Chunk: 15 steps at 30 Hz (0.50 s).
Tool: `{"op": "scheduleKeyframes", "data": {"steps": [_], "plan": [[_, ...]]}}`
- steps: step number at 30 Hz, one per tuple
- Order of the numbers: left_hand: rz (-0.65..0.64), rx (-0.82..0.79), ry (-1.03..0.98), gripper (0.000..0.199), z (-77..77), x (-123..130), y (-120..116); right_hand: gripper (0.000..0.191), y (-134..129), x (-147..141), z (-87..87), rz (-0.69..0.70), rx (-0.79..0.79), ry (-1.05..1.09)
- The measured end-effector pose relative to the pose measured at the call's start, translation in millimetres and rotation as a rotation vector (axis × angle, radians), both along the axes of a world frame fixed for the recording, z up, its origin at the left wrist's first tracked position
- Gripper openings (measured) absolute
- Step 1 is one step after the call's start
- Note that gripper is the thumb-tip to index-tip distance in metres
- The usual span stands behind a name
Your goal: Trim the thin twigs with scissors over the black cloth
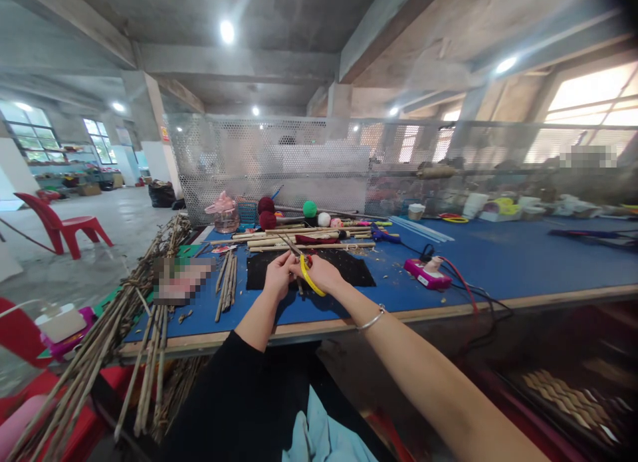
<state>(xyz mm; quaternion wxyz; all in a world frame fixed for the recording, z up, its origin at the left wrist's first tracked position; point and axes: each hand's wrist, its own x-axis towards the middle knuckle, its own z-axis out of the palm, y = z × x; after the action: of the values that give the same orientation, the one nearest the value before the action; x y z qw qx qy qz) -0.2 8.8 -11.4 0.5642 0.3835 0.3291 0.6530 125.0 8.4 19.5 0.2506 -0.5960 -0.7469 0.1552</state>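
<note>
My right hand [319, 274] is closed round the yellow handle of the scissors [312, 276], whose blades point up and to the left. Close against it, my left hand [280, 273] pinches a thin stick [300, 286] that shows only in part below the fingers. Both hands are over a black cloth [349, 266] on the blue table [393, 302]. A short bundle of sticks [227, 280] lies to the left of the cloth. Behind the cloth are several longer pale sticks [319, 246].
Long dry twigs [100, 355] overhang the table's left edge. Yarn balls [310, 209] and a blue glue gun [383, 234] lie further back. At the right is a pink power strip [426, 274] with cables. A perforated metal screen [219, 149] stands behind the table.
</note>
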Motion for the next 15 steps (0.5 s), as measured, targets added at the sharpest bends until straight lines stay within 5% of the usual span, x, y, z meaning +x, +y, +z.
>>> {"op": "scheduleKeyframes", "data": {"steps": [15], "plan": [[-0.018,0.031,0.042,0.057,-0.3,1.5,0.0,0.058,0.5,1.0,-8.5,-0.008,0.034,-0.019]]}}
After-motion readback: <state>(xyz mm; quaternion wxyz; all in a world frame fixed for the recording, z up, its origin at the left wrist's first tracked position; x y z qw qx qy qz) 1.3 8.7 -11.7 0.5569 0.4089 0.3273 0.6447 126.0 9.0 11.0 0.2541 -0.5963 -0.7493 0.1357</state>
